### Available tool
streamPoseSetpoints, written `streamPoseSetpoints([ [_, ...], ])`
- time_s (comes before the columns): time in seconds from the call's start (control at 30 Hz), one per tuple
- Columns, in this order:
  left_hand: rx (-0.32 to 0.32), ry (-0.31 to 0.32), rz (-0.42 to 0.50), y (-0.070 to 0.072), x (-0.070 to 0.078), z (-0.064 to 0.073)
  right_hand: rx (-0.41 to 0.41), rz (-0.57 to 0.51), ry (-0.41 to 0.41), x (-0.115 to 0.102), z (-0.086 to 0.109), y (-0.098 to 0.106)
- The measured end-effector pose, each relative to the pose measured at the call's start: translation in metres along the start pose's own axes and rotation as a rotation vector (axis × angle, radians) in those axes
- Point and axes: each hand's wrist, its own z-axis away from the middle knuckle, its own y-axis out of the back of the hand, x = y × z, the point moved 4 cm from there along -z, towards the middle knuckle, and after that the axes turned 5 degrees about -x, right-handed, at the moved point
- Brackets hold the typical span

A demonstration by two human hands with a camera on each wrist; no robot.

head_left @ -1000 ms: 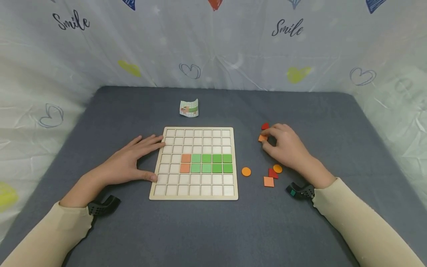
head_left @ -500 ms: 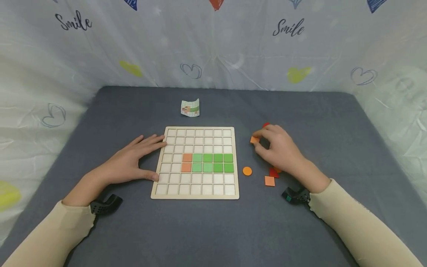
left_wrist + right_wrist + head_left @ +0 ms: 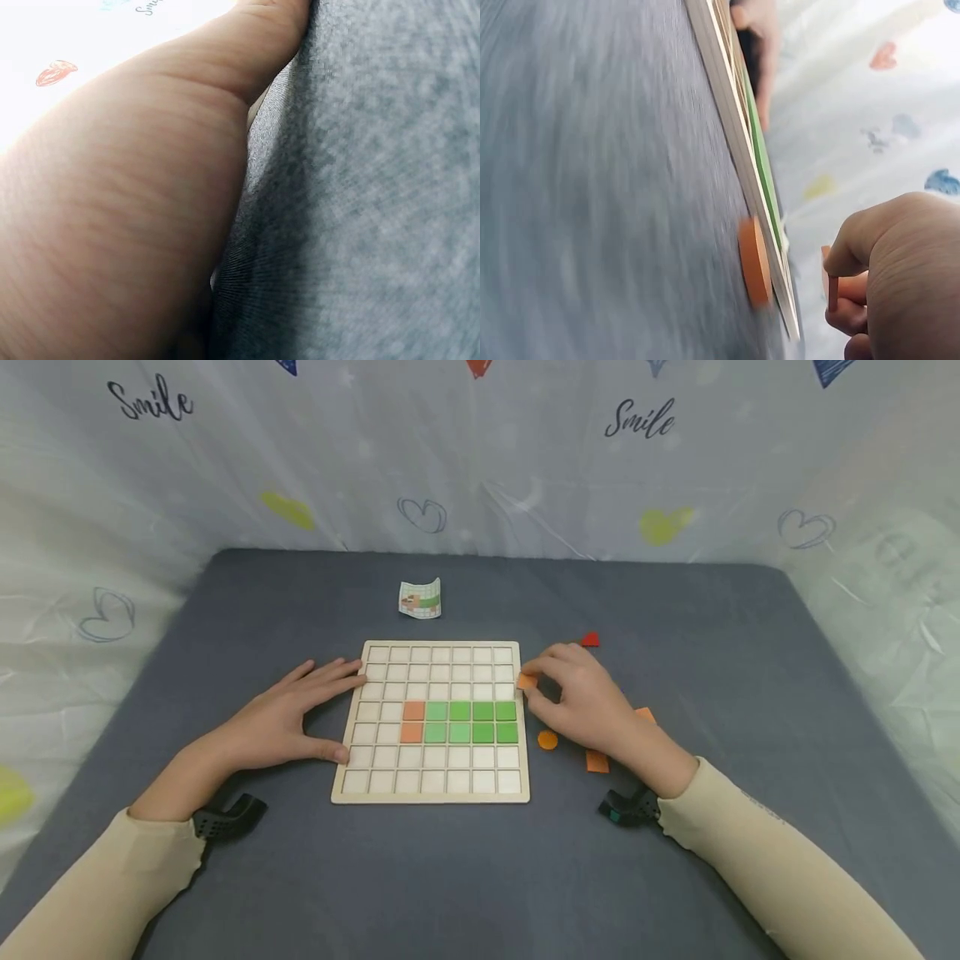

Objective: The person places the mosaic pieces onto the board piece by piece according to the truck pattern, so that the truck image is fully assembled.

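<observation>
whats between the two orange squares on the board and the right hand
In the head view, two rows of green square tiles fill the wooden grid board between the orange square tiles and the right hand.

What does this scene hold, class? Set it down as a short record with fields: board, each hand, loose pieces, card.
Board: wooden grid board on grey table; two orange and eight green tiles filled.
Left hand: left hand rests flat at the board's left edge.
Right hand: right hand pinches an orange square tile at the board's right edge.
Loose pieces: orange disc, red piece, orange square.
Card: pattern card beyond the board.
</observation>
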Motion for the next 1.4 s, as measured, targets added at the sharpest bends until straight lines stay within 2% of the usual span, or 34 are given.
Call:
streamPoseSetpoints([
  [0.27,0.002,0.000,-0.003,0.000,-0.002,0.000,-0.020,-0.025,0.096,-0.023,-0.012,-0.018],
  [0.67,0.003,0.004,-0.008,-0.001,-0.005,-0.001,-0.071,-0.015,0.186,-0.054,-0.035,-0.050],
  [1.07,0.003,-0.006,-0.007,-0.002,-0.005,-0.001,-0.107,0.024,0.197,-0.081,-0.058,-0.071],
  [1.23,0.004,-0.014,-0.006,-0.002,-0.004,-0.001,-0.137,0.060,0.192,-0.085,-0.066,-0.076],
  [1.4,0.008,-0.016,-0.003,0.000,-0.002,-0.001,-0.115,0.087,0.180,-0.086,-0.073,-0.076],
])
